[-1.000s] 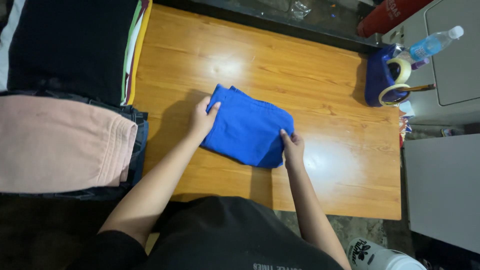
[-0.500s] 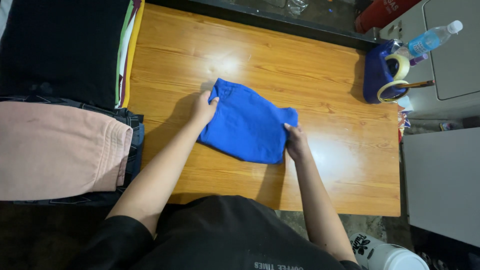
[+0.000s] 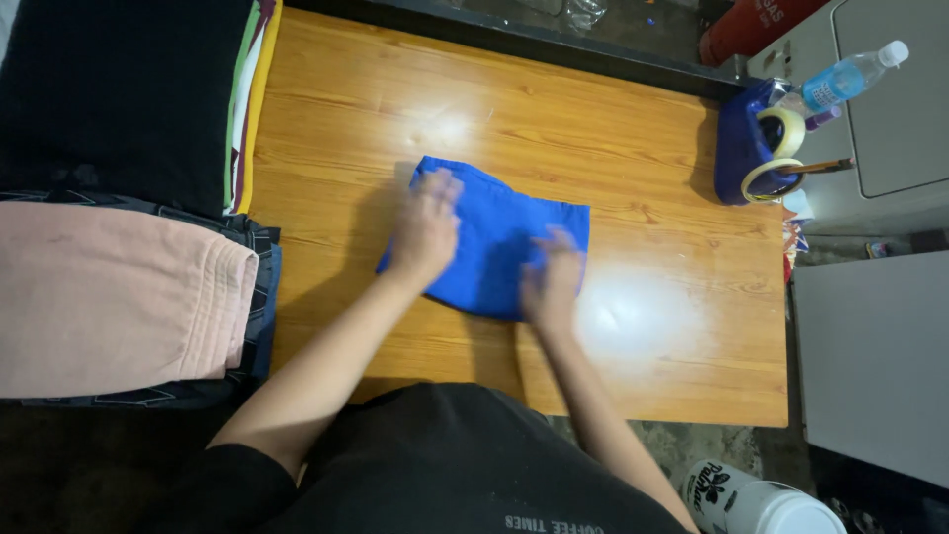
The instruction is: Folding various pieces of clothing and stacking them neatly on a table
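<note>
Tape rolls (image 3: 781, 148) in blue holder (image 3: 736, 158)

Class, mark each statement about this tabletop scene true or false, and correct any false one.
1. Both hands lie flat on the blue folded cloth. True: left hand, right hand.
2. The cloth lies on a glass table. False: the wooden table.
3. A pink folded garment lies on the person's left. True.
4. The rolls of tape sit on the blue cloth. False: they are at the table's far right corner, apart from it.
5. The water bottle stands upright. False: it lies tilted.
</note>
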